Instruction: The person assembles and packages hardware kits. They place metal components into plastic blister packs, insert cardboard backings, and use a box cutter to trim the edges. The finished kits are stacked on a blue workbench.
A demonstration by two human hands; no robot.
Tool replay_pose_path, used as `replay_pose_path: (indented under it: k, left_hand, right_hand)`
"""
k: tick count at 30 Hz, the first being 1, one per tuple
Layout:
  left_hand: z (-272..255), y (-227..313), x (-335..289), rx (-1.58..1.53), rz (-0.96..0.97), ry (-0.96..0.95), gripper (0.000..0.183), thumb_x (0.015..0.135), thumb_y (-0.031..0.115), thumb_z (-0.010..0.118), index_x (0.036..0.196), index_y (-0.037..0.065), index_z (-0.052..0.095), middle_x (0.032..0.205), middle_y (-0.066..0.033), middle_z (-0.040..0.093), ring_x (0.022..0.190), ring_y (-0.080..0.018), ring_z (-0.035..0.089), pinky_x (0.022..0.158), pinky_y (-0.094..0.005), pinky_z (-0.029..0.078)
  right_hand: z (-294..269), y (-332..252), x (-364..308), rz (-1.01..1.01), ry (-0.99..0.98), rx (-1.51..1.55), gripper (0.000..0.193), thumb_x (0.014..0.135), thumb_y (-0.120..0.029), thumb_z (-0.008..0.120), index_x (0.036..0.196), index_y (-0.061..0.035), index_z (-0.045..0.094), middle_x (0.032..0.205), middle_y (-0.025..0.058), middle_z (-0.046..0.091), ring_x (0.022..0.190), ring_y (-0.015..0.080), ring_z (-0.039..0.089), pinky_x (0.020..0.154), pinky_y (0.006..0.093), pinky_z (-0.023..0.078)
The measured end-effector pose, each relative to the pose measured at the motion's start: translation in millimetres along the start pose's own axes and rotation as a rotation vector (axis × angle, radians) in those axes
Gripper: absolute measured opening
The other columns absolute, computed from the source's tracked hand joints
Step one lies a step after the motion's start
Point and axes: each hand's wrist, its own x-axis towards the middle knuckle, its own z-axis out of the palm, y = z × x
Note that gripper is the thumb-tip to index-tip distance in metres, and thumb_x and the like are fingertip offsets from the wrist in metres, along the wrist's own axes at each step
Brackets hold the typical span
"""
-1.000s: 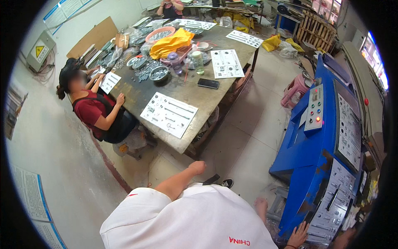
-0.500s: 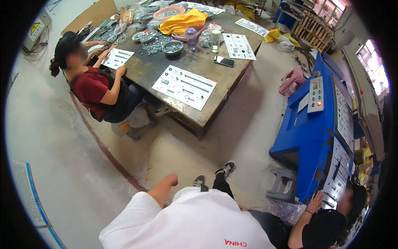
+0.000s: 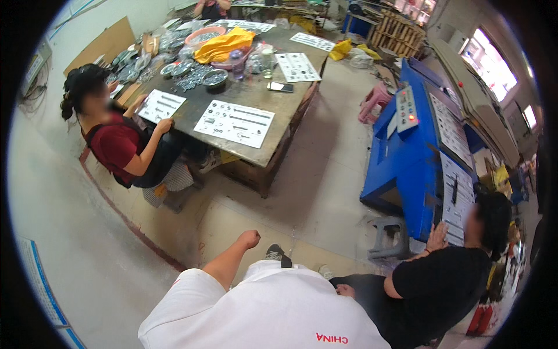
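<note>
The white board [image 3: 235,124] with dark parts shown on it lies flat near the close corner of the metal-topped table [image 3: 289,107]. My left hand [image 3: 250,238] hangs in front of me over the pale floor [image 3: 314,203], well apart from the board, with its fingers curled into a loose fist. What may be my right hand [image 3: 346,290] shows only in part by the right edge of my white shirt [image 3: 261,308], against black trousers; I cannot tell how its fingers stand, or whether it is mine.

Beyond the board are a phone [image 3: 280,87], a bowl [image 3: 215,78] of small metal pieces and a yellow bag [image 3: 225,45]. To my left, a seated person in red [image 3: 119,145] holds another white board [image 3: 162,106] at the table's edge. To my right, a person in black [image 3: 447,291] has one hand on the blue machine [image 3: 386,160], near a grey stool [image 3: 388,224].
</note>
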Motion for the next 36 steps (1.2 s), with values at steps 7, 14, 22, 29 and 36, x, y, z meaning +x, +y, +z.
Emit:
replay_pose_path:
  k: [7,14,22,29,36]
  left_hand:
    - [39,74,-9,0.291,0.127,-0.153,0.032,0.09,0.028,0.059,0.099,0.005,0.079,0.104,-0.0229,0.075,0.101,-0.0412,0.072,0.091,-0.0489,0.056]
    - [105,146,-42,0.318,0.386,-0.382,0.036,0.091,0.034,0.059,0.106,0.007,0.077,0.107,-0.0228,0.074,0.102,-0.0425,0.071,0.092,-0.0514,0.056]
    - [126,128,-57,0.418,0.308,-0.393,0.031,0.081,0.03,0.074,0.102,0.008,0.079,0.109,-0.0207,0.075,0.1,-0.0422,0.071,0.086,-0.0501,0.057]
    - [117,97,-72,0.633,0.37,-0.585,0.039,0.091,0.042,0.061,0.098,0.009,0.08,0.113,-0.0201,0.075,0.108,-0.0382,0.07,0.092,-0.048,0.055]
    - [117,118,-43,0.484,0.304,-0.548,0.037,0.091,0.043,0.065,0.108,0.013,0.08,0.106,-0.0184,0.076,0.107,-0.0355,0.071,0.09,-0.0454,0.055]
  right_hand:
    - [-3,68,-34,-0.063,-0.041,0.144,0.022,0.1,-0.016,0.064,0.114,-0.0014,0.074,0.091,0.0078,0.077,0.074,0.016,0.071,0.067,0.0334,0.058]
    - [-26,155,-62,-0.117,-0.092,-0.109,0.02,0.099,-0.021,0.064,0.104,-0.0039,0.074,0.084,0.0062,0.075,0.07,0.0149,0.069,0.065,0.0343,0.057]
    - [-31,225,-66,-0.111,-0.092,-0.14,0.022,0.096,-0.027,0.065,0.092,-0.0068,0.074,0.076,0.0044,0.072,0.066,0.0137,0.067,0.062,0.0353,0.055]
    - [-42,241,-12,0.035,0.137,0.054,0.025,0.091,-0.034,0.064,0.079,-0.0125,0.072,0.067,0.0036,0.069,0.062,0.0166,0.066,0.062,0.0383,0.053]
    - [-23,249,29,0.099,0.088,0.042,0.035,0.094,-0.036,0.065,0.11,-0.0087,0.079,0.096,0.0121,0.079,0.074,0.0202,0.074,0.075,0.0358,0.061]
